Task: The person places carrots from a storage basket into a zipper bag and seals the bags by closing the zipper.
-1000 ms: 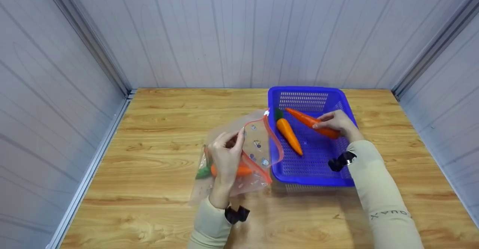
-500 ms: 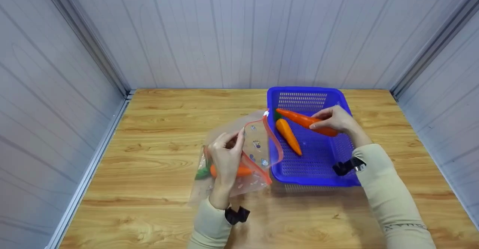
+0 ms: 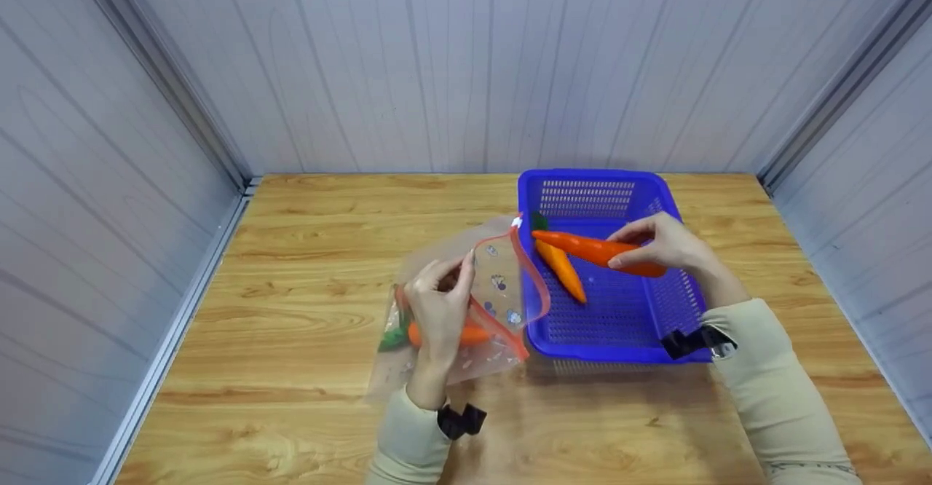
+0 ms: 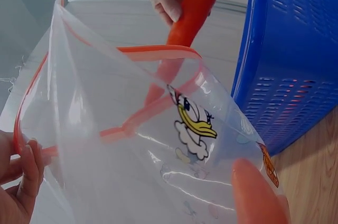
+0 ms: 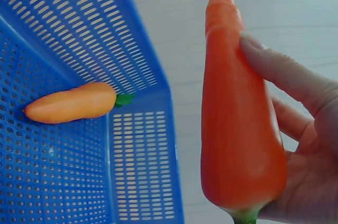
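Above a blue basket [image 3: 604, 355] of rigid, slotted plastic, the right hand [image 3: 670, 243] holds a smooth, tapering red-orange carrot [image 3: 586, 248], its grip clamped on the thicker half. Inside the basket lies a yellower carrot [image 3: 565, 275] with a green top. Beside the basket, the left hand [image 3: 440, 296] pinches, grip together, the red-edged mouth of a clear printed plastic bag [image 3: 502, 270], which contains a bagged carrot [image 3: 475, 334]. Wood-grained table [image 3: 306, 266]; pale, grooved panel walls [image 3: 378, 70].
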A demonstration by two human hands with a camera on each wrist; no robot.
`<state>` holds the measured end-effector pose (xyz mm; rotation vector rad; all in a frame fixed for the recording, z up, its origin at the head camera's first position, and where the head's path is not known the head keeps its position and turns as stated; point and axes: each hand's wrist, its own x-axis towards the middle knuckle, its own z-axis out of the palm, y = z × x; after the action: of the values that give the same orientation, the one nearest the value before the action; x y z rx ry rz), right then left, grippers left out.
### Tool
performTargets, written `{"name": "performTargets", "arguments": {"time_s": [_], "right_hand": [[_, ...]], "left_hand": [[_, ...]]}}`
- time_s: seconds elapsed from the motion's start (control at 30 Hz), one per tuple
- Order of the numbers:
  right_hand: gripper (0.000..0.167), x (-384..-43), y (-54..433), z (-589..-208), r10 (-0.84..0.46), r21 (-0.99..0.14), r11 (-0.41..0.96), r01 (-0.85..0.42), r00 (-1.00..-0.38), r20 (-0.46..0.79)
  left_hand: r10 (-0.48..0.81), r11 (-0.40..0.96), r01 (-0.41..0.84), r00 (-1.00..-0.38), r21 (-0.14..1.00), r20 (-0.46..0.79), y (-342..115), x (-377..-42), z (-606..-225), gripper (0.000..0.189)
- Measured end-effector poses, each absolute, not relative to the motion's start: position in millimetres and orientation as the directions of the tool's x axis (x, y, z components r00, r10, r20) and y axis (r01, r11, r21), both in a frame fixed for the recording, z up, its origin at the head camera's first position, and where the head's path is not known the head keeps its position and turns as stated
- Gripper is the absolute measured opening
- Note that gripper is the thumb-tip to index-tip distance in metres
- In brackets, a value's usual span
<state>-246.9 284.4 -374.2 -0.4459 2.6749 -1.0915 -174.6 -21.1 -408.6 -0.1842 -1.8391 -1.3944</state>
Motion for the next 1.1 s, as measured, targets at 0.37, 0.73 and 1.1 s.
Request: {"name": "performTargets", "arguments": {"time_s": [0.37, 0.73, 1.1], "right_hand": [[0.039, -228.8, 274.8, -369.9, -0.426, -0.719, 0.652, -0.240, -0.900, -0.086], [0.039, -223.0, 249.3, -379.4, -0.463, -0.744, 0.624, -0.240, -0.880, -0.104], [0.040, -218.5, 218.6, -385.7, -0.421, -0.749, 0.639, -0.175, -0.895, -0.151]], "left_hand": [[-0.340, 0.375, 0.566, -0.653, 0.734, 0.677, -20.0, -175.6, -409.3, 0.011], [-0.341, 0.387, 0.558, -0.653, 0.734, 0.676, -20.9, -174.5, -410.2, 0.011], [-0.340, 0.374, 0.556, -0.663, 0.742, 0.667, -21.6, -173.4, -408.8, 0.011]]}}
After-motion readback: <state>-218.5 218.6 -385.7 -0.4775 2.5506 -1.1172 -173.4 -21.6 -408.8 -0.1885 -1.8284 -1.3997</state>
